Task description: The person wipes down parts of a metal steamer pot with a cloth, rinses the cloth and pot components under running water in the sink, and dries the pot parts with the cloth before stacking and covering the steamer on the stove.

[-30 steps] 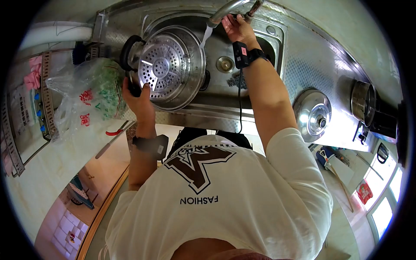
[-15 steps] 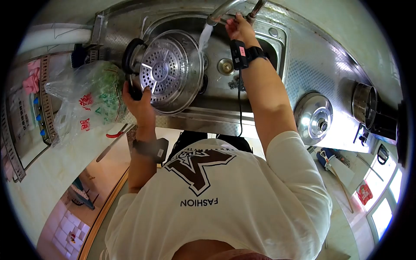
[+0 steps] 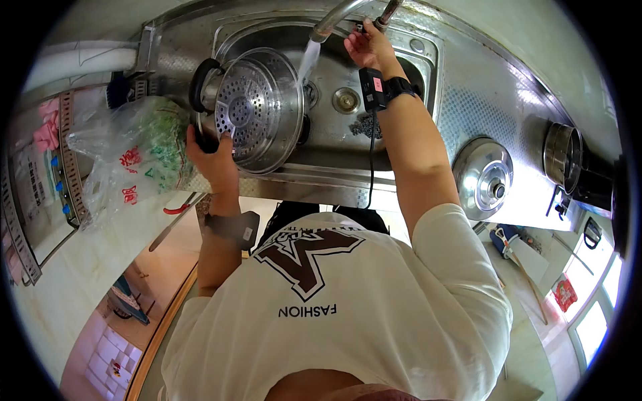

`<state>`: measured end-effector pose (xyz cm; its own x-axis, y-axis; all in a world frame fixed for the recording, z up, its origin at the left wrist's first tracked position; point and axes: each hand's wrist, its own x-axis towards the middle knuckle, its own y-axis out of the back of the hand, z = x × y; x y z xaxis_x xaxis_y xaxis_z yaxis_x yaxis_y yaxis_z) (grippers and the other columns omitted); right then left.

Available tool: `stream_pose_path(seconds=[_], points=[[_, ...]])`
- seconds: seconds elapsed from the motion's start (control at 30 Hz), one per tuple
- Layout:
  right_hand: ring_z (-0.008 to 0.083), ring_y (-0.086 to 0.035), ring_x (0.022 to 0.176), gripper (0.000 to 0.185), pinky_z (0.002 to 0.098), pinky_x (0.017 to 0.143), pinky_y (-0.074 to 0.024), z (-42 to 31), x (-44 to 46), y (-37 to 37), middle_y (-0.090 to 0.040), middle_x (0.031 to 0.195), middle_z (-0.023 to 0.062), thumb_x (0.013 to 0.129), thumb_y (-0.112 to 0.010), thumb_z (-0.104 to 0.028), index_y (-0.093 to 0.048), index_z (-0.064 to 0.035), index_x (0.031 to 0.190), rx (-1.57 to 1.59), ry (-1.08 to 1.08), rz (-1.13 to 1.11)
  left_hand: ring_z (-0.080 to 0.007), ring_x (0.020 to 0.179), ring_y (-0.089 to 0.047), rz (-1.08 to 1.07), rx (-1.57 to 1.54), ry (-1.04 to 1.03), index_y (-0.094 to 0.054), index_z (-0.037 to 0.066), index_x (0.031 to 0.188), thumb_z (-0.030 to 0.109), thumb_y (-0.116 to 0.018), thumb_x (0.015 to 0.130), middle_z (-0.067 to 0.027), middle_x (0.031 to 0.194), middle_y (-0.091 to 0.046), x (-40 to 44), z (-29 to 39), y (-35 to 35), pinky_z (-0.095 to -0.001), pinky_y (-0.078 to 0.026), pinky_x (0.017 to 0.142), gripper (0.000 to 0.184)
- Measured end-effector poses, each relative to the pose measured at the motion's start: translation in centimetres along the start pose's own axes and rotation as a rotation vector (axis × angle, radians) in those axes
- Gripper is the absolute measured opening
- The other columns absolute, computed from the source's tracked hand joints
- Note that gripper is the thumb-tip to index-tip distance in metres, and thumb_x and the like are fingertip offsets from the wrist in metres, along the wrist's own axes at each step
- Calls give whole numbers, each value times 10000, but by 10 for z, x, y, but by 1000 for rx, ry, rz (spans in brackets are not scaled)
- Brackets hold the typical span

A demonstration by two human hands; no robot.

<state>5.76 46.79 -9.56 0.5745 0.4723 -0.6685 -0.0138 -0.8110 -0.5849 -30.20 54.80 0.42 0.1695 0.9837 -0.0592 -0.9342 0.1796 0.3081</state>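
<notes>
My left hand [image 3: 215, 157] grips a black side handle of a metal steamer pot [image 3: 293, 134], fingers beneath and thumb by the rim. Inside the pot lies a perforated steamer plate [image 3: 249, 110]; the pot is tilted over the left part of the sink [image 3: 328, 160]. At the top, my right hand [image 3: 371, 48] has its fingers closed round the tap's lever [image 3: 364, 28], partly hidden by the hand. Water [image 3: 308, 60] runs from the curved tap spout [image 3: 328, 25] onto the pot's right edge.
A clear plastic bag with greens [image 3: 157, 144] stands left of the pot. Red-handled scissors [image 3: 179, 208] lie near the counter edge. On the right counter are a shiny pot lid [image 3: 484, 179] and a metal pot [image 3: 563, 157]. A drain [image 3: 346, 100] shows in the sink.
The steamer pot has tipped a little and shifted slightly left with my left hand. My right hand stays at the tap, and water still flows.
</notes>
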Motion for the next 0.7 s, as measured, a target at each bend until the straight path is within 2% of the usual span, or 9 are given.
stream_pose_path(seconds=[0.17, 0.27, 0.33, 0.37, 0.43, 0.47, 0.57, 0.63, 0.7], points=[[224, -565, 669, 300, 395, 683, -531, -4, 6, -16, -587, 742, 73, 796, -781, -297, -570, -93, 856, -149, -28, 253, -271, 1223, -437, -25, 15, -14, -304, -45, 1400, 26, -692, 754, -187, 1363, -374, 2, -8, 2, -345, -344, 1055, 757], [211, -565, 649, 219, 352, 634, -511, -2, 15, -7, -585, 710, 60, 824, -756, -245, -587, -113, 870, -138, 26, 241, -272, 1234, -432, -15, -6, 2, -301, -43, 1403, 27, -693, 755, -185, 1363, -375, 1, -4, 0, -348, -338, 1062, 761], [219, -602, 716, 134, 357, 673, -560, 2, 16, 6, -594, 785, 55, 864, -699, -141, -583, -76, 880, -16, 57, 29, -273, 1241, -428, -19, -17, -11, -304, -40, 1404, 24, -690, 756, -188, 1375, -366, 3, -10, 1, -351, -336, 1066, 758], [219, -602, 716, 134, 357, 673, -560, 4, 13, 9, -594, 785, 55, 864, -699, -141, -583, -76, 880, -18, 57, 30, -273, 1241, -428, -19, -18, -10, -304, -40, 1404, 24, -690, 756, -188, 1375, -366, 2, -9, 1, -351, -336, 1066, 758], [243, -643, 810, 95, 380, 791, -574, 10, 6, 12, -621, 862, 69, 903, -633, -106, -567, -64, 956, 194, 68, -40, -273, 1239, -430, -6, -14, 17, -306, -39, 1405, 25, -690, 757, -189, 1379, -371, 2, -5, -1, -348, -336, 1065, 755], [267, -646, 929, 130, 421, 868, -566, 13, 6, 15, -623, 964, 93, 920, -602, -107, -545, -49, 1022, 240, 53, -99, -273, 1239, -430, -6, -16, 13, -306, -39, 1405, 25, -690, 757, -189, 1379, -371, 3, -6, -1, -348, -336, 1065, 755], [288, -628, 1010, 124, 433, 853, -570, 12, 3, 17, -610, 1044, 118, 931, -579, -99, -541, -47, 1037, 218, 28, -124, -268, 1231, -436, -12, 36, -17, -298, -39, 1410, 27, -691, 760, -186, 1375, -386, 6, -8, 0, -344, -338, 1062, 762], [285, -620, 967, 183, 454, 846, -571, 11, -6, 9, -594, 1035, 125, 910, -635, -153, -540, -51, 1028, 183, 48, -111, -263, 1224, -443, -9, 41, 34, -291, -40, 1413, 29, -693, 759, -176, 1361, -404, 2, 0, -1, -342, -339, 1059, 770], [263, -602, 865, 295, 467, 829, -577, 5, -10, -2, -581, 991, 122, 856, -717, -233, -544, -52, 1013, 14, -34, 60, -261, 1223, -443, -21, -9, 36, -290, -40, 1413, 28, -693, 758, -173, 1360, -404, 3, -2, -3, -342, -340, 1058, 772]])
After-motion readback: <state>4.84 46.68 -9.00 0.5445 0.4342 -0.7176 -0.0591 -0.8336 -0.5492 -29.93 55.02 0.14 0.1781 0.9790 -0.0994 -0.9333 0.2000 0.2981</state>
